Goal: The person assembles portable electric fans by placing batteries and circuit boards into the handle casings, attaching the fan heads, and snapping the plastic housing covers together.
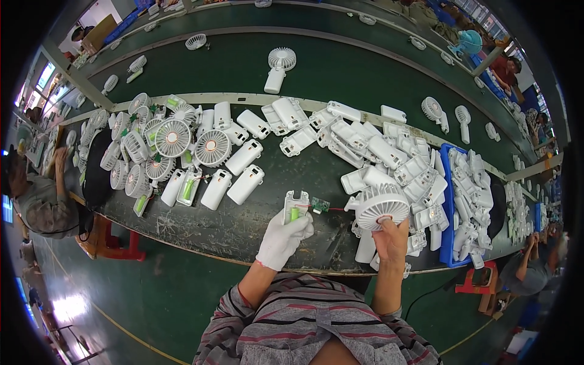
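Blue bin (pixel 449 204) holds shells (pixel 471 191); left fingers (pixel 299 226) grip a case (pixel 296 201) with battery (pixel 294 213), lengthwise toward far edge of bench (pixel 304 173); right fingers (pixel 387 227), a fan (pixel 380 204).

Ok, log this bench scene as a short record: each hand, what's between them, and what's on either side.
Left hand: white-gloved, holding open white plastic handle shell with green cylindrical battery
Right hand: bare, holding round white slatted fan head
Between hands: small green circuit board, red wire toward fan head
Left side: pile of round white fan heads
Right side: heap of white plastic shells, then blue plastic bin of white parts
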Available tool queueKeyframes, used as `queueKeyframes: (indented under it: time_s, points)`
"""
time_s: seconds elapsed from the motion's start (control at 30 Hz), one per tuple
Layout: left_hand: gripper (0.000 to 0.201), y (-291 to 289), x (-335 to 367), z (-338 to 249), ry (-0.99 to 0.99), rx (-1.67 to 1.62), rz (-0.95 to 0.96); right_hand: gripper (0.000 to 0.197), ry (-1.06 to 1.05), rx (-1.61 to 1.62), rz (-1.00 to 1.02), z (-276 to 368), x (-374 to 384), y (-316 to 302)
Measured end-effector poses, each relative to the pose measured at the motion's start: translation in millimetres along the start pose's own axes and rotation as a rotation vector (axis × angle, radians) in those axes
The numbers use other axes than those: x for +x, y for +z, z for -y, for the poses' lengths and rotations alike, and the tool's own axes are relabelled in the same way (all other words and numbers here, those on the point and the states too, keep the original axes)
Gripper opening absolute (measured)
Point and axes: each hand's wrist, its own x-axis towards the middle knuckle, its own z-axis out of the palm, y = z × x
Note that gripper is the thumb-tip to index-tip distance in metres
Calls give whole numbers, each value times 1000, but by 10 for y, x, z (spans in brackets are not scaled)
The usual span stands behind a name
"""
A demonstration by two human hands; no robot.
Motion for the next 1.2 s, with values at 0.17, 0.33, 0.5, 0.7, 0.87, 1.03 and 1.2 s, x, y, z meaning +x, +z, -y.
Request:
queueKeyframes:
  time_s: [0.17,0.33,0.5,0.7,0.87,1.03,1.2]
  points:
    - [38,187,43,-45,-26,-427,-14,59,16,-100,127,-127,-138,-137]
    - [39,109,122,-68,-12,-312,-123,67,149,-438,476,-327,-178,-92]
    - [36,112,114,-52,34,-157,-258,71,173,-576,365,-389,33,-380]
    - [34,125,78,28,15,-41,-260,69,272,-459,340,-202,494,-369]
    - [33,137,118,89,-13,-47,-195,64,350,-422,404,-147,628,-385]
    - [32,117,140,77,53,-41,-203,69,394,-645,598,-61,778,-239]
    - [31,154,216,189,76,-14,-193,60,421,-608,799,-11,986,-270]
